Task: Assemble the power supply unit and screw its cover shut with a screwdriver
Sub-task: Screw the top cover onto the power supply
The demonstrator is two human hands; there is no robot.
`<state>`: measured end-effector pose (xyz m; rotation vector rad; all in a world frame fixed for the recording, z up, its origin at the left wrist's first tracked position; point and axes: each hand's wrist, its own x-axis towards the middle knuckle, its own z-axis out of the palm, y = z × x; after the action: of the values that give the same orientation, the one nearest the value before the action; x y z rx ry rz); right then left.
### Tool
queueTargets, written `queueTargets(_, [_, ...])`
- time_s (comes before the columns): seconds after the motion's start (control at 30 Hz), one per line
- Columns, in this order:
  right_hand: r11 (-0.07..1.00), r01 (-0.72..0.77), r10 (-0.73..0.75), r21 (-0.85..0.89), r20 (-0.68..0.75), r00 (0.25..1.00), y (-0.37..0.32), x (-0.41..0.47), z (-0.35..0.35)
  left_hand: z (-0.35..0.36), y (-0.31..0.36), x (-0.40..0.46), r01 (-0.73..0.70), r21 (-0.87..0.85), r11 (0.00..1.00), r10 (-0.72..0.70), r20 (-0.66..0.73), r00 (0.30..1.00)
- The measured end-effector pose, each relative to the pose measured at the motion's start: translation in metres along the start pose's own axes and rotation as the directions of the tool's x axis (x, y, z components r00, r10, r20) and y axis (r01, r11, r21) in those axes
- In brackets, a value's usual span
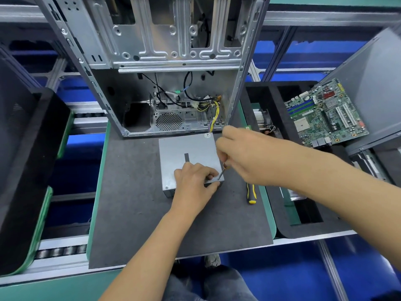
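Grey sheet metal is what your tip can skate across: the power supply unit (188,161) sits on the dark mat of the surface (134,192), just near of the open computer case (152,72), and its cover (191,148) is already on top. Your right hand (240,155) has its fingers curled round a screwdriver (221,173), the shaft slanting down to the unit's near right corner. Your left hand (192,183) rests on that same near edge, fingers curled against the cover right beside the tip; whether they pinch a screw is hidden.

That closeness is the main hazard. Should the tip jump out of the screw head, it would likely run into your left fingertips or scratch the cover. The slanted shaft makes a slip and a chewed or cross-threaded screw more probable. A loose screw could roll off the edge onto the mat. Pressing at one corner may also tip or shove the unit toward the yellow wires (213,114) trailing from the case. A second screwdriver (251,193) lies near your right forearm, where a sweep could knock it away.
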<state>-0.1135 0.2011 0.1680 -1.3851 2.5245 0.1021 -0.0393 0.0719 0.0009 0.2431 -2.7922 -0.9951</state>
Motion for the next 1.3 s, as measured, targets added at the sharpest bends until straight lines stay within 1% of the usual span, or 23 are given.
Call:
queueTargets(0.07, [0.979, -0.126, 0.125, -0.16, -0.021, 0.992, 0.001, 0.0, -0.001, 0.001, 0.0, -0.001, 0.003, -0.013, 1.0, -0.004, -0.011, 1.0])
queueTargets(0.1, [0.973, -0.158, 0.156, -0.166, -0.02, 0.987, 0.003, -0.001, -0.001, 0.001, 0.0, -0.001, 0.003, -0.021, 1.0, -0.003, -0.015, 1.0])
queueTargets(0.13, [0.982, -0.15, 0.151, -0.114, -0.003, 0.989, 0.004, -0.002, -0.001, 0.001, 0.0, -0.002, -0.001, -0.028, 1.0, 0.001, -0.021, 1.0])
queueTargets(0.2, [0.996, -0.051, 0.049, 0.072, 0.022, 0.999, 0.005, -0.003, 0.001, 0.001, 0.0, -0.002, -0.008, -0.03, 1.0, 0.007, -0.033, 0.999])
queueTargets(0.23, [0.998, -0.021, 0.021, 0.058, 0.012, 1.0, 0.005, -0.001, 0.001, 0.001, 0.0, -0.001, -0.009, -0.025, 1.0, 0.008, -0.038, 0.999])
queueTargets(0.33, [0.984, -0.138, 0.136, -0.111, -0.032, 0.99, 0.003, 0.002, 0.005, 0.002, 0.0, -0.001, -0.013, 0.001, 1.0, 0.013, -0.037, 0.999])
queueTargets(0.4, [0.986, -0.157, 0.156, -0.057, -0.023, 0.988, 0.004, -0.001, 0.006, 0.001, 0.001, -0.002, -0.023, -0.006, 1.0, 0.022, -0.038, 0.999])
queueTargets(0.43, [0.992, -0.125, 0.125, -0.023, -0.007, 0.992, 0.004, -0.001, 0.006, 0.0, 0.001, -0.002, -0.025, -0.014, 1.0, 0.024, -0.039, 0.999])
queueTargets(0.5, [0.994, -0.078, 0.079, -0.081, 0.002, 0.997, 0.007, -0.001, 0.004, 0.0, 0.001, -0.002, -0.025, -0.019, 1.0, 0.024, -0.046, 0.999])
queueTargets(0.57, [0.984, -0.132, 0.136, -0.12, 0.024, 0.99, 0.014, -0.002, 0.003, 0.0, 0.002, -0.003, -0.034, -0.03, 0.999, 0.032, -0.056, 0.998])
queueTargets(0.6, [0.982, -0.16, 0.164, -0.105, 0.034, 0.986, 0.021, -0.005, 0.002, 0.0, 0.002, -0.004, -0.043, -0.038, 0.998, 0.041, -0.061, 0.997])
queueTargets(0.67, [0.961, -0.275, 0.273, 0.042, 0.047, 0.961, 0.041, -0.015, 0.001, 0.0, 0.0, -0.005, -0.079, -0.04, 0.996, 0.075, -0.085, 0.994])
queueTargets(0.73, [0.875, -0.416, 0.435, 0.247, -0.022, 0.9, 0.068, -0.029, 0.008, 0.001, -0.002, -0.006, -0.136, -0.034, 0.99, 0.132, -0.11, 0.985])
queueTargets(0.77, [0.806, -0.471, 0.524, 0.359, -0.062, 0.85, 0.081, -0.035, 0.017, 0.003, -0.004, -0.007, -0.179, -0.018, 0.984, 0.175, -0.127, 0.976])
queueTargets(0.8, [0.716, -0.523, 0.614, 0.463, -0.059, 0.787, 0.09, -0.041, 0.032, 0.004, -0.007, -0.008, -0.225, 0.01, 0.974, 0.224, -0.145, 0.964])
queueTargets(0.87, [0.478, -0.573, 0.722, 0.666, 0.074, 0.688, 0.095, -0.047, 0.067, 0.008, -0.011, -0.01, -0.304, 0.091, 0.948, 0.316, -0.164, 0.935])
queueTargets(0.93, [0.238, -0.546, 0.765, 0.803, 0.191, 0.615, 0.089, -0.046, 0.105, 0.011, -0.014, -0.011, -0.352, 0.166, 0.921, 0.377, -0.151, 0.914])
queueTargets(0.97, [0.185, -0.536, 0.783, 0.824, 0.206, 0.587, 0.083, -0.043, 0.121, 0.012, -0.015, -0.011, -0.366, 0.194, 0.91, 0.395, -0.139, 0.908])
queueTargets(1.0, [0.192, -0.543, 0.796, 0.817, 0.194, 0.573, 0.076, -0.039, 0.135, 0.012, -0.016, -0.01, -0.376, 0.215, 0.901, 0.408, -0.127, 0.904])
queueTargets(1.03, [0.227, -0.56, 0.8, 0.796, 0.175, 0.574, 0.068, -0.034, 0.147, 0.012, -0.017, -0.01, -0.383, 0.231, 0.894, 0.416, -0.116, 0.902])
queueTargets(1.1, [0.29, -0.558, 0.789, 0.778, 0.136, 0.599, 0.052, -0.025, 0.161, 0.011, -0.017, -0.012, -0.389, 0.244, 0.889, 0.423, -0.105, 0.9])
queueTargets(1.2, [0.321, -0.517, 0.74, 0.793, 0.131, 0.66, 0.034, -0.013, 0.172, 0.011, -0.019, -0.015, -0.395, 0.249, 0.884, 0.429, -0.1, 0.898])
queueTargets(1.3, [0.403, -0.493, 0.734, 0.771, 0.049, 0.677, 0.024, -0.005, 0.177, 0.009, -0.02, -0.016, -0.415, 0.239, 0.878, 0.448, -0.108, 0.887])
